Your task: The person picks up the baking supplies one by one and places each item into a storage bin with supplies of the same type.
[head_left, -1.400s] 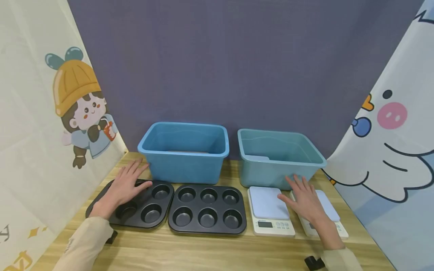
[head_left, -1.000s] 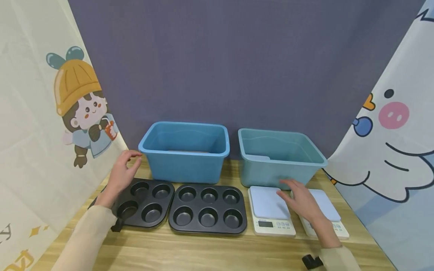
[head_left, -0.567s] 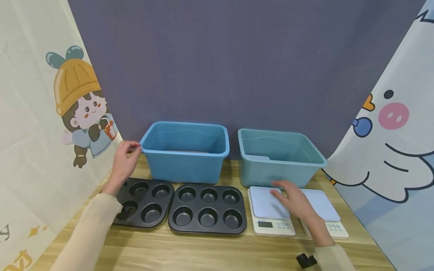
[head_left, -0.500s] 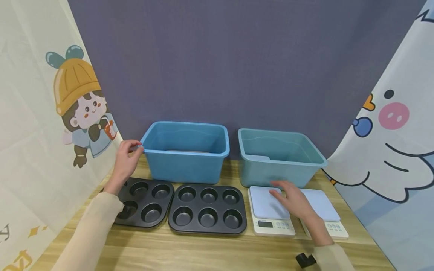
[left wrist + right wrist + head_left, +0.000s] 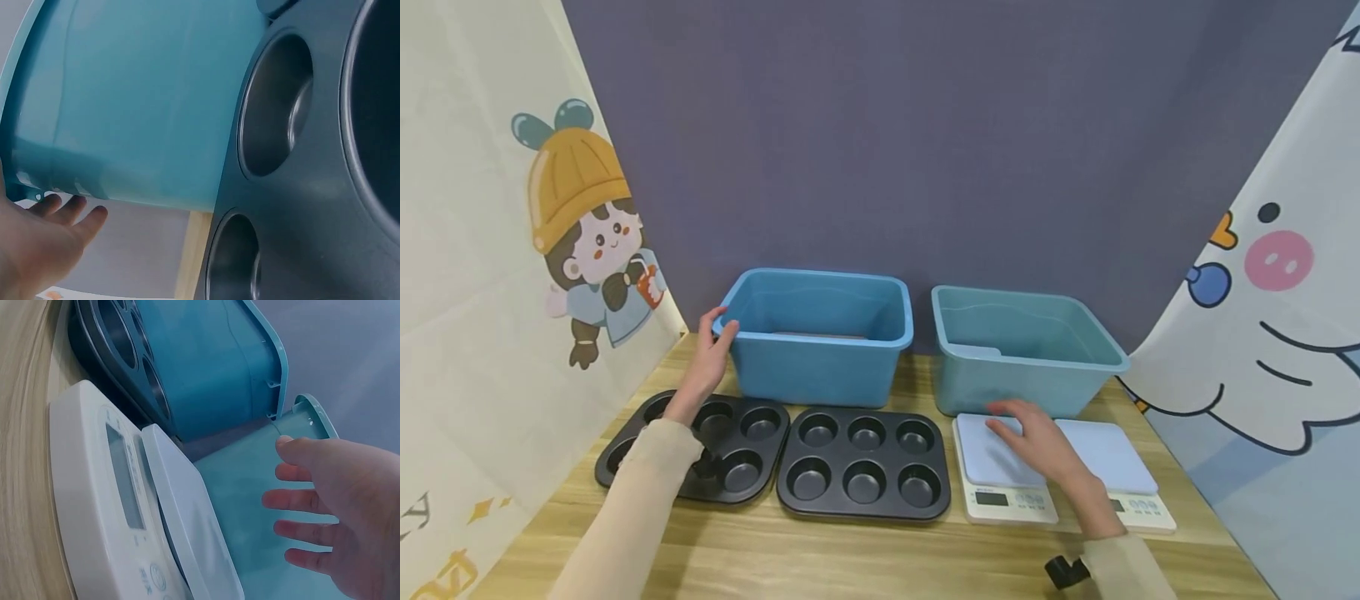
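Observation:
My left hand (image 5: 706,362) is at the front left corner of the blue plastic bin (image 5: 816,371), thumb at the front rim and fingers along the left side. In the left wrist view its relaxed fingers (image 5: 72,212) reach beside the bin's end wall, and the thumb is hidden. My right hand (image 5: 1037,442) hovers over two white kitchen scales, the left scale (image 5: 1000,454) and the right scale (image 5: 1108,458). Its fingers are spread and hold nothing. Behind that hand stands the teal bin (image 5: 1015,387), and a pale flat piece (image 5: 973,351) shows inside it.
Two black muffin tins lie in front of the blue bin: the left tin (image 5: 741,496) under my left forearm, the right tin (image 5: 865,450) beside it. The wooden table (image 5: 850,558) is bordered by a dark backdrop (image 5: 925,150) and printed side cloths.
My left hand rises from over the left muffin tin to the blue bin's corner. My right hand drifts left over the scales. The bins, tins and scales stay in place.

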Demonstrator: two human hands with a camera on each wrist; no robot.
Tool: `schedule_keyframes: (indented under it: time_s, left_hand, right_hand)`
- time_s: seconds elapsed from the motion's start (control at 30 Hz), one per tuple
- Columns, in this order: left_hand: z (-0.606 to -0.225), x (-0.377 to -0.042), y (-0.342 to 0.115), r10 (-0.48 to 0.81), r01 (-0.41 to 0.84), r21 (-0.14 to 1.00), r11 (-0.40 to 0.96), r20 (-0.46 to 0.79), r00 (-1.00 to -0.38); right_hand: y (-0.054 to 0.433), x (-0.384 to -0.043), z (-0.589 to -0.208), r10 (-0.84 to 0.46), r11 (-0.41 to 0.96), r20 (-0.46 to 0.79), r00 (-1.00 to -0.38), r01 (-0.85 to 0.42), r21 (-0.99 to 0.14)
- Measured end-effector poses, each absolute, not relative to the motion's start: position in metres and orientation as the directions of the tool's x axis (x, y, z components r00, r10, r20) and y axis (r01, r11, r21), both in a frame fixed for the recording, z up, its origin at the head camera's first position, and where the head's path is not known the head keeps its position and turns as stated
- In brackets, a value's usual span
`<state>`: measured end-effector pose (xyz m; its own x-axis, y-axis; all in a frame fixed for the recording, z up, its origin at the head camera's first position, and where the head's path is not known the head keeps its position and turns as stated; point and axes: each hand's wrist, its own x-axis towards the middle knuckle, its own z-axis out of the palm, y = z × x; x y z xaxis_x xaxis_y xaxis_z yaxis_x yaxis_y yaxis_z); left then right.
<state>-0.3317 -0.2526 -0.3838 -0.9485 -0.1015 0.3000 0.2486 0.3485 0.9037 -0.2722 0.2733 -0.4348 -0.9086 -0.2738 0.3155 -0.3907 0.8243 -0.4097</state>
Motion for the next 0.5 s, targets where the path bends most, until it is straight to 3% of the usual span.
schedule_keyframes:
  time_s: [0.33, 0.5]
  left_hand:
    - [-0.380, -0.327, -0.240, -0.150, 0.241, 0.944, 0.225, 0.278, -0.949]
    - [-0.381, -0.328, -0.238, -0.163, 0.242, 0.944, 0.226, 0.281, -0.946]
  right_hand:
    - [0.263, -0.281, -0.437, -0.312, 0.781, 0.322, -0.894, -0.434, -0.449]
    - [0.255, -0.285, -0.437, -0.340, 0.762, 0.330, -0.881, -0.463, -0.453]
